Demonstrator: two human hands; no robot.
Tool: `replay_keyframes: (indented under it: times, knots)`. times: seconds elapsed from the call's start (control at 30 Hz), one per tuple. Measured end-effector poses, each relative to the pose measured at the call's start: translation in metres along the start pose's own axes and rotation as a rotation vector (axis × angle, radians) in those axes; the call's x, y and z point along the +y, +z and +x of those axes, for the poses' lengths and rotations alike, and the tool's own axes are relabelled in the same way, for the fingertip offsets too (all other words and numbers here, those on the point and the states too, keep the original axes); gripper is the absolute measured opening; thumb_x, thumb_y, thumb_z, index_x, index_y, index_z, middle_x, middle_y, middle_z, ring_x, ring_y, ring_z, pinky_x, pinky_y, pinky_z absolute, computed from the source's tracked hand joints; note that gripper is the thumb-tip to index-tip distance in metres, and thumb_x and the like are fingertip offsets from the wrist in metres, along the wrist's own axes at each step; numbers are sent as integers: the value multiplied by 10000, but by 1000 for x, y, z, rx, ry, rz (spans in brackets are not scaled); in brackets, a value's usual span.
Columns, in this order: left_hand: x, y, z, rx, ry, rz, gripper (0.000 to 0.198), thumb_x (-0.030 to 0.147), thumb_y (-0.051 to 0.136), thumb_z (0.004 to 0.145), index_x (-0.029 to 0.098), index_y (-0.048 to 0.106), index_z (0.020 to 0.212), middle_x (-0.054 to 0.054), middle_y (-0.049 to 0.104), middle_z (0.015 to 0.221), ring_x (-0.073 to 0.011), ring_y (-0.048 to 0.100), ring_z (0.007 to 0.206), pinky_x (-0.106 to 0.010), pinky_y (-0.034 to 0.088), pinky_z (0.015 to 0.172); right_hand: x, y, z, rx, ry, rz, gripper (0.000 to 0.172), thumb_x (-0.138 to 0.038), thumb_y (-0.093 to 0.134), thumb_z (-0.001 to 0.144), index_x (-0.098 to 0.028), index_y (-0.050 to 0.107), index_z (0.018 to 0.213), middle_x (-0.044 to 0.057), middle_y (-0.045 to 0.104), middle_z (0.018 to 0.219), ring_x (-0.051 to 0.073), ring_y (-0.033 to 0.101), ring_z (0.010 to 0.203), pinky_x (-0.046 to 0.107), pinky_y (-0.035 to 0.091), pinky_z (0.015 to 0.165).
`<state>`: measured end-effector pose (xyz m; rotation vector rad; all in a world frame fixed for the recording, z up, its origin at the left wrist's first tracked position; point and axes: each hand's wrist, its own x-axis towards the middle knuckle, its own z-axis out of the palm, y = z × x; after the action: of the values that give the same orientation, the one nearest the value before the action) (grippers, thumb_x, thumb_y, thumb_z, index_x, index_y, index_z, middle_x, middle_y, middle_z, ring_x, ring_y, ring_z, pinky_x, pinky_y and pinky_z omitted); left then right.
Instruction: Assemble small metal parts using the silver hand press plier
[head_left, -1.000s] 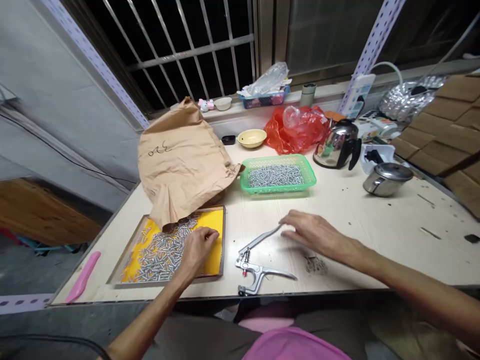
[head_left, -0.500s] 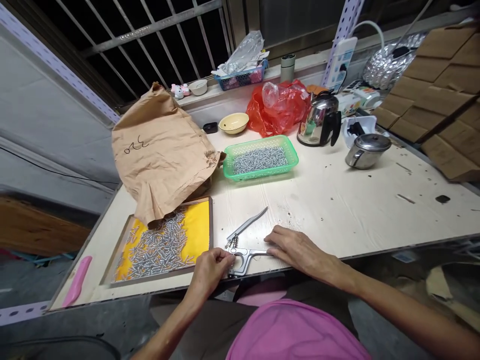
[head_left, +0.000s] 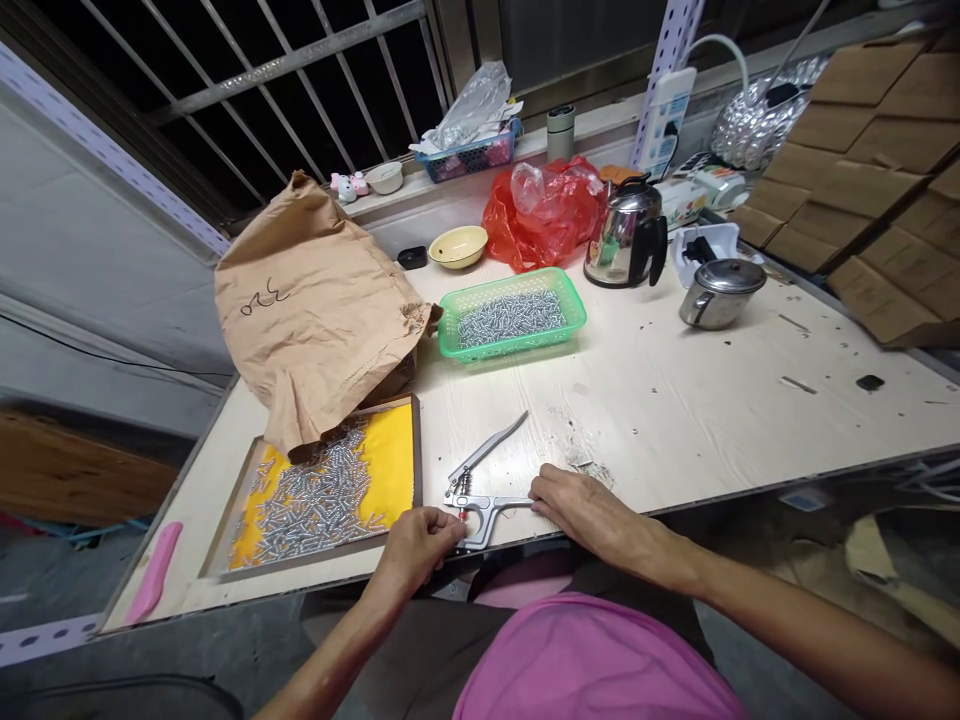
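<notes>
Silver spring-loaded hand pliers (head_left: 489, 512) lie near the front edge of the table, their two handles spread wide apart. My left hand (head_left: 420, 545) is closed in a pinch at the jaw end, beside a small red bit. Whatever the fingertips hold is too small to make out. My right hand (head_left: 592, 508) has its fingers closed at the end of the lower handle. To the left, a shallow tray (head_left: 418, 450) with a yellow lining holds many small shiny metal pins (head_left: 319, 500).
A green basket (head_left: 581, 318) of similar metal pieces stands behind the pliers. A brown paper bag (head_left: 322, 310) overhangs the tray. A pink-handled tool (head_left: 154, 572) lies front left. Farther back are a kettle (head_left: 626, 235), a metal pot (head_left: 721, 292) and a red plastic bag (head_left: 536, 220).
My right hand's fingers have drawn in at the lower handle's end, uncovering small debris behind them. A red bit now shows by my left fingertips. The view has shifted slightly.
</notes>
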<state>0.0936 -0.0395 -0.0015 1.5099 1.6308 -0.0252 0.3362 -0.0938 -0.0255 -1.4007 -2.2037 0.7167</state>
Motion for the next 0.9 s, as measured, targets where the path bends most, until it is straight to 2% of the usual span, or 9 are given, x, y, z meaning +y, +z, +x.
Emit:
replay_keyframes:
  times: [0.2,0.3,0.33,0.43,0.47,0.53,0.7,0.9]
  knots:
    - [-4,4,-1,-87,-73,-150,398,573,564,651,176,534,633,82,402,342,-57,305,293,-178,194,336,-6,-5,-4,-35,27,-38,203,-165,372,947,-163,528,815,39,539,833,131,506,704,264,391,646]
    - [-5,5,-2,-103,-114,-248,458,629,589,601,188,467,587,82,408,344,-48,309,286,-174,189,329,-2,-13,0,-12,-23,-75,111,-258,470,918,-172,539,924,75,552,957,176,524,844,300,424,711]
    - [-5,5,-2,-104,-121,-257,475,644,593,589,188,461,581,80,412,340,-46,307,280,-175,185,328,1,-16,4,-1,-33,-107,186,-314,535,885,-176,535,1010,104,542,1061,213,515,952,340,432,769]
    - [-4,5,-3,-104,-127,-265,496,665,599,570,187,466,584,79,414,328,-42,295,269,-176,171,325,10,-24,24,-33,-18,-232,713,-484,710,703,-179,419,1277,188,366,1367,341,327,1251,497,343,952]
    - [-3,5,-3,-103,-126,-270,496,664,601,569,187,463,581,80,413,328,-41,293,267,-176,170,324,13,-27,32,-77,-15,-262,846,-524,739,645,-168,377,1322,202,315,1408,366,265,1292,525,301,983]
    - [-3,5,-3,-99,-122,-278,488,655,600,575,188,457,578,84,409,327,-41,292,264,-176,174,322,16,-31,47,-165,-30,-294,959,-566,753,589,-136,352,1346,217,322,1407,380,243,1304,530,279,996]
    - [-3,6,-5,-77,-138,-262,480,646,600,578,184,471,587,83,415,342,-50,327,283,-175,230,321,8,-37,63,-205,-71,-370,853,-519,742,601,-80,434,1264,192,520,1181,335,449,1087,468,359,896]
    - [-6,8,-6,-63,-126,-276,470,638,590,605,187,462,594,78,430,365,-63,381,312,-173,287,328,1,-25,54,-130,-95,-419,568,-354,700,673,-85,497,1130,152,545,1022,284,455,959,426,356,851]
